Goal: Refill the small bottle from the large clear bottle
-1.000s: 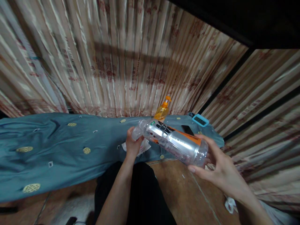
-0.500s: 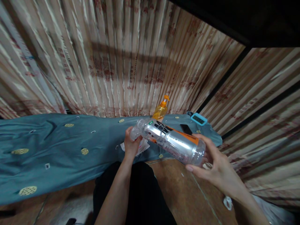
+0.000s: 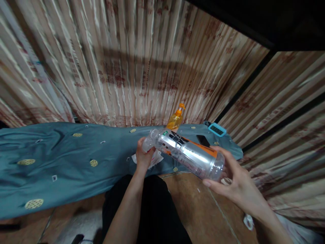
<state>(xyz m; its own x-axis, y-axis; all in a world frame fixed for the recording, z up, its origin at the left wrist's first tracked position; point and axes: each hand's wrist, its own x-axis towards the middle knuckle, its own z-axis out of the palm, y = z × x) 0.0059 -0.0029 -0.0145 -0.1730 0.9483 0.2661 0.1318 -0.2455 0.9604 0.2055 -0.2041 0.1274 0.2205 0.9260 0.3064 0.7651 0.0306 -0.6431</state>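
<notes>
The silver-and-orange label (image 3: 199, 156) on the clear plastic bottle (image 3: 186, 154) carries large black lettering, too blurred to read. The bottle is tilted right of frame center, its base held in the right hand (image 3: 238, 180). The left hand (image 3: 143, 156) holds a small clear container (image 3: 147, 144) at the bottle's neck.

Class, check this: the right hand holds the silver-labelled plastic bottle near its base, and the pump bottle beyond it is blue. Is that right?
Not quite: the head view shows the pump bottle is orange-yellow. The right hand does hold the silver-labelled plastic bottle near its base.
</notes>
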